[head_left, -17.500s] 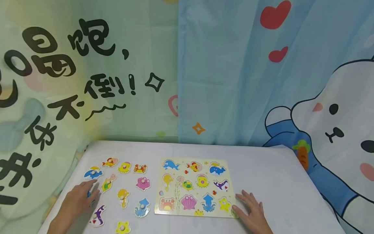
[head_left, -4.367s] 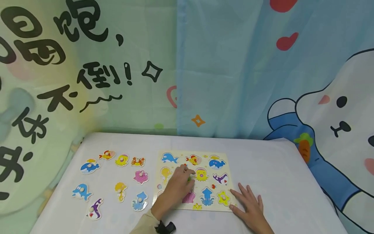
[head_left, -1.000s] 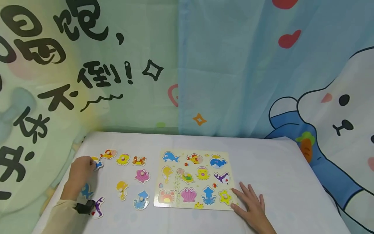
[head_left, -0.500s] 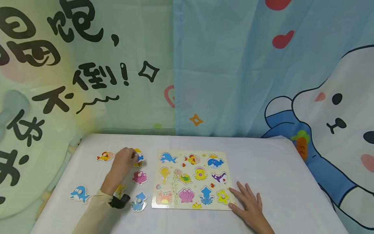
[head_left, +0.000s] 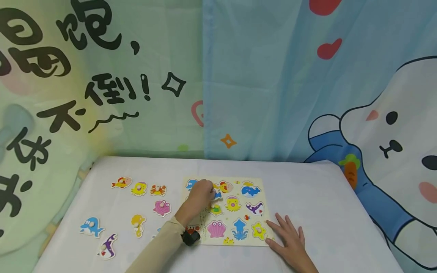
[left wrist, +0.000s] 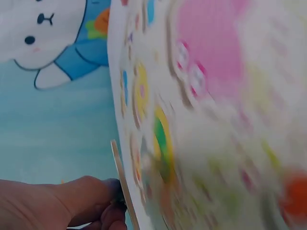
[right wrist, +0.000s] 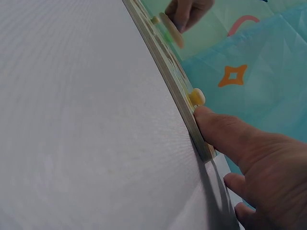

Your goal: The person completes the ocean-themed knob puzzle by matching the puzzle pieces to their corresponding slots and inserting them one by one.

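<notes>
My left hand (head_left: 199,197) pinches a blue whale puzzle piece (head_left: 217,194) above the upper part of the cream puzzle board (head_left: 247,243). In the left wrist view, that piece (left wrist: 123,184) is edge-on and tilted, apart from the board. My right hand (head_left: 288,240) rests at the board's right edge with fingers spread; the right wrist view has its thumb (right wrist: 228,132) touching the edge beside a knob (right wrist: 197,97). A yellow star (head_left: 258,230) and a turtle (head_left: 216,209) sit in the board. My left arm covers the board's lower left.
Loose knobbed pieces lie left of the board: fish (head_left: 121,182), octopus (head_left: 139,188), crab (head_left: 158,190), pink shell (head_left: 162,207), seahorse (head_left: 138,225), dolphin (head_left: 91,226) and purple whale (head_left: 108,247). A squid piece is mostly behind the left sleeve (head_left: 158,246). A printed curtain hangs behind the table.
My left hand has picked up the blue whale from the far left and carried it right, over the board. The star and turtle have moved from table to board since the earliest frame.
</notes>
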A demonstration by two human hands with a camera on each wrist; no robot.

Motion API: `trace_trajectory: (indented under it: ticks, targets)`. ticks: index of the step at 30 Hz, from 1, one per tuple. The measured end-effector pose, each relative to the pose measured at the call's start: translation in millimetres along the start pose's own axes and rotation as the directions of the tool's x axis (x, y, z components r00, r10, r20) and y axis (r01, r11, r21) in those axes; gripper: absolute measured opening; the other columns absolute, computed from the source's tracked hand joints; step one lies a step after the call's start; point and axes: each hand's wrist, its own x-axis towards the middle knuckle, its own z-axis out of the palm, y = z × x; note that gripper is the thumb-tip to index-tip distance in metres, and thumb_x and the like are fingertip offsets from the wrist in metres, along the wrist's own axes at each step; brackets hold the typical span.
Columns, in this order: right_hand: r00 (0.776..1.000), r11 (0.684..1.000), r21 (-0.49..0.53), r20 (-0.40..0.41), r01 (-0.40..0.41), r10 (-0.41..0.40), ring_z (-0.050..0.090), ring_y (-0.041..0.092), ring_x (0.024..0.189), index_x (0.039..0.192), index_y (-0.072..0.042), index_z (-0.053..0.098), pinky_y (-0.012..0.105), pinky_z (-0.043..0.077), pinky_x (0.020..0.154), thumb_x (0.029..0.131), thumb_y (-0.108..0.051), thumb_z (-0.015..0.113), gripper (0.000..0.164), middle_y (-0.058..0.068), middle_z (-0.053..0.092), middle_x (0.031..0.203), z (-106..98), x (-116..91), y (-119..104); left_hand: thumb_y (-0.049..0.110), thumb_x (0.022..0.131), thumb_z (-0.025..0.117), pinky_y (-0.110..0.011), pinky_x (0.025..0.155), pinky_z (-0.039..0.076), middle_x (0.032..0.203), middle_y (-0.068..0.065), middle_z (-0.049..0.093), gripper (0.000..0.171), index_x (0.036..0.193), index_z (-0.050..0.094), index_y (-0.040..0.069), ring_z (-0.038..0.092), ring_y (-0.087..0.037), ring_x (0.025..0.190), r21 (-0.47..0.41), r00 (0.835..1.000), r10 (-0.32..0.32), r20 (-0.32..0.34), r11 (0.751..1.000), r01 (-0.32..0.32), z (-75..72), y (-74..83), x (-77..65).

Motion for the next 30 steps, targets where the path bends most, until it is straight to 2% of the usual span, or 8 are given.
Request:
trace_trajectory:
  ticks: [3,7,11,14,18,22,26,30]
  targets:
    - [1.0,1.0,-0.003,0.0,-0.002,0.002,0.011,0.052,0.143,0.132,-0.015,0.059,0.077,-0.004,0.105,0.081,-0.045,0.071,0.06,0.023,0.03,0.155,-0.7,0.4,0.6,0.016,0.092,0.066,-0.022,0.061,0.037,0.072,-0.001,0.053,0.012,0.086,0.066,0.004,0.044,-0.013,0.065,0.018,1.0,0.004,0.03,1.0,-0.005,9.9,17.7,7.6]
    - [1.0,1.0,-0.003,-0.004,0.006,-0.006,0.012,0.053,0.143,0.132,-0.015,0.059,0.077,-0.004,0.104,0.081,-0.045,0.07,0.06,0.023,0.03,0.155,-3.0,1.1,1.0,0.021,0.092,0.066,-0.021,0.068,0.042,0.081,0.0,0.059,0.018,0.105,0.068,0.007,0.048,-0.012,0.072,0.067,0.997,0.029,0.069,0.997,-0.034,22.1,40.5,22.9]
    - [0.999,1.0,-0.008,-0.018,0.03,-0.03,0.014,0.053,0.142,0.132,-0.016,0.059,0.077,-0.002,0.104,0.081,-0.045,0.071,0.059,0.023,0.031,0.154,-3.6,1.9,2.2,0.022,0.094,0.063,-0.022,0.068,0.04,0.084,0.0,0.06,0.018,0.105,0.067,0.008,0.049,-0.013,0.073,0.099,0.99,0.075,0.116,0.991,-0.086,33.7,59.2,40.9]
    - [0.998,0.999,-0.004,-0.033,0.051,-0.051,0.015,0.053,0.142,0.132,-0.016,0.06,0.077,-0.001,0.104,0.081,-0.044,0.071,0.058,0.023,0.032,0.154,-2.5,2.3,2.4,0.022,0.095,0.062,-0.023,0.07,0.041,0.086,0.0,0.062,0.018,0.106,0.067,0.009,0.049,-0.014,0.075,0.107,0.987,0.076,0.141,0.99,-0.091,42.0,70.6,51.5]
    - [0.997,0.998,0.015,-0.037,0.061,-0.06,0.015,0.054,0.142,0.131,-0.016,0.06,0.077,-0.002,0.104,0.081,-0.043,0.072,0.058,0.024,0.033,0.153,0.8,3.2,-0.1,0.024,0.094,0.063,-0.023,0.074,0.045,0.089,0.0,0.064,0.02,0.109,0.067,0.012,0.051,-0.013,0.077,0.113,0.988,0.051,0.146,0.991,-0.068,54.9,77.8,58.4]
    - [0.998,0.998,0.013,-0.027,0.061,-0.061,0.015,0.053,0.142,0.132,-0.017,0.06,0.076,-0.002,0.105,0.081,-0.045,0.071,0.059,0.022,0.033,0.154,3.7,3.7,-2.1,0.024,0.094,0.063,-0.022,0.07,0.043,0.084,0.001,0.062,0.017,0.104,0.067,0.012,0.05,-0.012,0.073,0.164,0.989,0.053,0.135,0.984,-0.075,65.4,79.2,61.1]
    - [0.998,0.999,-0.003,-0.029,0.048,-0.048,0.015,0.053,0.142,0.131,-0.017,0.06,0.076,-0.002,0.105,0.081,-0.045,0.071,0.059,0.022,0.034,0.154,2.0,0.5,-1.2,0.025,0.094,0.063,-0.022,0.07,0.043,0.084,0.001,0.063,0.016,0.103,0.068,0.012,0.05,-0.012,0.072,0.193,0.988,0.08,0.135,0.976,-0.106,70.9,82.8,60.9]
    - [0.999,0.999,0.004,-0.03,0.043,-0.042,0.015,0.052,0.142,0.131,-0.017,0.06,0.076,-0.001,0.105,0.081,-0.044,0.071,0.058,0.023,0.033,0.153,0.0,-2.4,-0.2,0.027,0.094,0.064,-0.021,0.073,0.044,0.087,0.002,0.064,0.018,0.106,0.068,0.014,0.051,-0.011,0.075,0.174,0.987,0.075,0.143,0.98,-0.099,73.6,86.9,59.8]
